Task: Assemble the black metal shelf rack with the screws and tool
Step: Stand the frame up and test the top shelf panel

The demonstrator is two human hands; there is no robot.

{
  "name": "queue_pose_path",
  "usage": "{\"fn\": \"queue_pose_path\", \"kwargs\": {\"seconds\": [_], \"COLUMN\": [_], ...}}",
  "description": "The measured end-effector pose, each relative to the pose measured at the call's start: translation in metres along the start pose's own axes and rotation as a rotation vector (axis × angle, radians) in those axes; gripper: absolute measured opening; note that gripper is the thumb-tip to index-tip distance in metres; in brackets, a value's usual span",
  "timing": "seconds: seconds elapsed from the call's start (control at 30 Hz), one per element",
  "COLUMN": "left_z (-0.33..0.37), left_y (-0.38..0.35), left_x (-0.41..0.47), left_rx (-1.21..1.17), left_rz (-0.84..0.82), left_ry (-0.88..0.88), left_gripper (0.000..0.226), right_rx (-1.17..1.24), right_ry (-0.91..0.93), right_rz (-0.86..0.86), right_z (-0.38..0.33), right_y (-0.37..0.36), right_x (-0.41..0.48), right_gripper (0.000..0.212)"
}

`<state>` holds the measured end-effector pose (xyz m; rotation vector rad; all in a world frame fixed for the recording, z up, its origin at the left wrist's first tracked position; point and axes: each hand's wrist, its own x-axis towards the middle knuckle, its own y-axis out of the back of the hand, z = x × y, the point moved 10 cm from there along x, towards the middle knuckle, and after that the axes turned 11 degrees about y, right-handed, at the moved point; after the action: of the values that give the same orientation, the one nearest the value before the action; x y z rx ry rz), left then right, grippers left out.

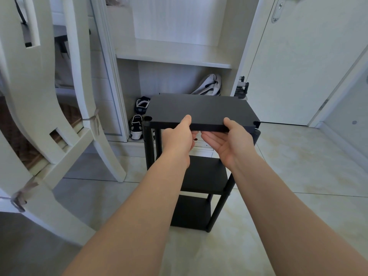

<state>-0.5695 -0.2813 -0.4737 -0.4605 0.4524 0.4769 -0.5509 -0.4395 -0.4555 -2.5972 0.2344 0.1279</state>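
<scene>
Head view, rack: the black metal shelf rack stands upright on the tiled floor, with two lower shelves fitted between its round posts.
Top shelf panel: the top shelf panel lies roughly level across the post tops. I cannot tell whether its notched corners are seated.
Left hand: my left hand grips the panel's front edge, thumb on top, fingers curled beneath.
Right hand: my right hand, palm up, pinches the same edge just beside the left, thumb on top, fingers under.
Surroundings: a white chair stands at left. Sneakers sit in the open cabinet behind the rack.
</scene>
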Motion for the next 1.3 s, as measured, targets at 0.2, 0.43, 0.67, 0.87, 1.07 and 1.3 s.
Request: {"fn": "queue_pose_path", "kwargs": {"seconds": [0.2,0.43,0.67,0.87,1.07,1.3], "left_z": [-0.004,-0.007,-0.013,-0.017,-0.028,-0.043], "left_y": [0.001,0.002,0.003,0.005,0.008,0.013], "left_x": [0.002,0.005,0.007,0.010,0.014,0.014], "left_rx": [0.055,0.072,0.031,0.038,-0.007,0.007], "left_rz": [0.018,0.022,0.019,0.005,-0.020,0.019], "left_ry": [-0.025,-0.007,0.049,0.040,0.123,0.175], "left_gripper": [0.038,0.037,0.027,0.032,0.026,0.025], "right_rx": [0.041,-0.010,-0.050,-0.038,-0.064,-0.079], "right_ry": [-0.037,-0.024,0.006,-0.028,0.009,-0.068], "right_rz": [-0.008,0.060,0.121,0.121,0.091,0.174], "right_z": [0.011,0.016,0.018,0.027,0.029,0.047], "right_y": [0.003,0.010,0.016,0.018,0.020,0.034], "right_x": [-0.001,-0.001,0.002,0.001,0.001,0.000], "right_gripper": [0.026,0.019,0.016,0.016,0.018,0.026]}}
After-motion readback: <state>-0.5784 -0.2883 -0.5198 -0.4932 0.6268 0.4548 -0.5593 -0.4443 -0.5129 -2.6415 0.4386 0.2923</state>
